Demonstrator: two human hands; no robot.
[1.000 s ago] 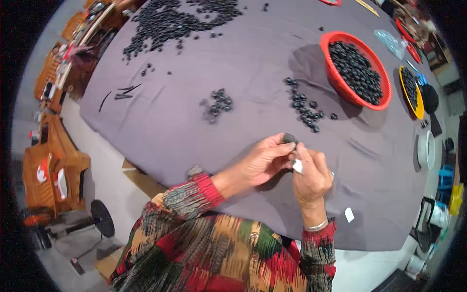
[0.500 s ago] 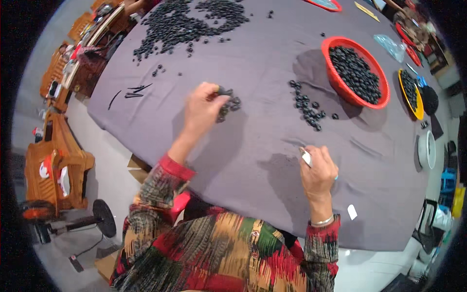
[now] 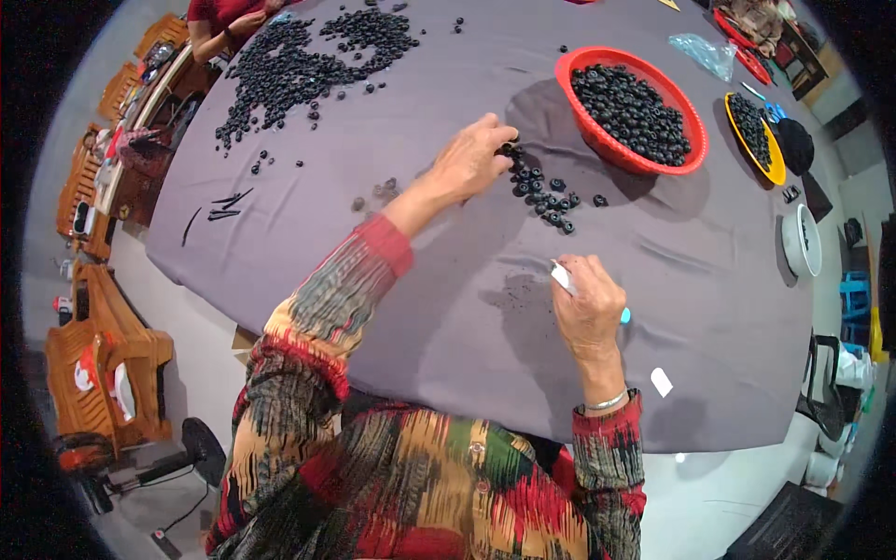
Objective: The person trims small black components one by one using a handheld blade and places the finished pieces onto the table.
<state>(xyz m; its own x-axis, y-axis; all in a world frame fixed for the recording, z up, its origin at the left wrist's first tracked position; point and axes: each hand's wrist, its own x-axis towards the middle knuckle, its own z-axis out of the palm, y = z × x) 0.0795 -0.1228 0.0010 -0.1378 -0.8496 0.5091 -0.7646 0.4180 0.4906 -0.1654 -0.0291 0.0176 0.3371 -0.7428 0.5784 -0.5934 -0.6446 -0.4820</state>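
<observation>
My left hand (image 3: 467,166) reaches to the left edge of a small group of round black pieces (image 3: 551,198), several with a hole in the middle. Its thumb and forefinger close on a black round piece (image 3: 509,147), partly hidden by the fingers. Lower down, my right hand (image 3: 590,303) grips a small white tool (image 3: 563,277) with a thin tip pointing up and left. Dark specks lie on the cloth left of that tip. A few more black pieces (image 3: 383,190) lie blurred beside my left forearm.
A red bowl (image 3: 695,140) full of black pieces stands behind the small group. A large spread of them (image 3: 280,70) covers the far left. Thin black strips (image 3: 224,214), a white tag (image 3: 662,382), a yellow plate (image 3: 777,173) and a white bowl (image 3: 808,245) lie around. Another person (image 3: 224,23) sits far left.
My left hand has moved right, from the few pieces at centre-left to the small group by the red bowl. Those pieces stay on the cloth. My right hand keeps its tool. The view has shifted.
</observation>
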